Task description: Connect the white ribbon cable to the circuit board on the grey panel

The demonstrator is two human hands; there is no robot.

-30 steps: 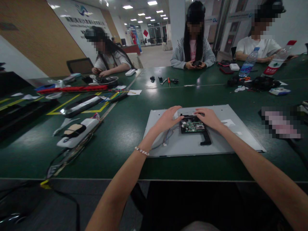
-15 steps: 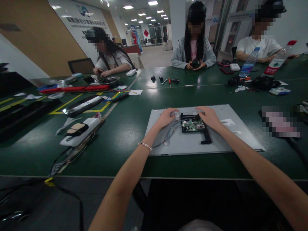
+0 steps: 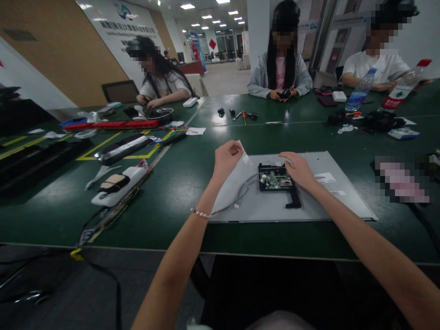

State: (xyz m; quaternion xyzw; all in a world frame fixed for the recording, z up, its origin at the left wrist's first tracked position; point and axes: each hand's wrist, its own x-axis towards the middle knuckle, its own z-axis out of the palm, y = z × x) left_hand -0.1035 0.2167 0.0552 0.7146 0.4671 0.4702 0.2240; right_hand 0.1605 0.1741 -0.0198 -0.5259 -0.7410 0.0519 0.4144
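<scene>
A pale flat panel (image 3: 268, 212) lies on the green table in front of me. On it sits a black bracket (image 3: 294, 200) with a green circuit board (image 3: 273, 180), and a grey cable (image 3: 240, 195) runs from the board's left side. My left hand (image 3: 227, 158) is raised over the panel's far left corner, its fingers pinched on a strip of clear tape (image 3: 246, 158). My right hand (image 3: 299, 168) rests at the bracket's upper right, its fingers apart and touching the bracket's edge.
Beyond the panel lie a screwdriver (image 3: 244, 118) and a wrench (image 3: 237, 116). A white device (image 3: 120, 185) with cables sits to the left, a phone (image 3: 400, 181) to the right. Bottles (image 3: 360, 91) stand at the far right. Several people sit across the table.
My left hand has lifted up and left, away from the bracket, carrying the clear tape with it. My right hand stays by the bracket.
</scene>
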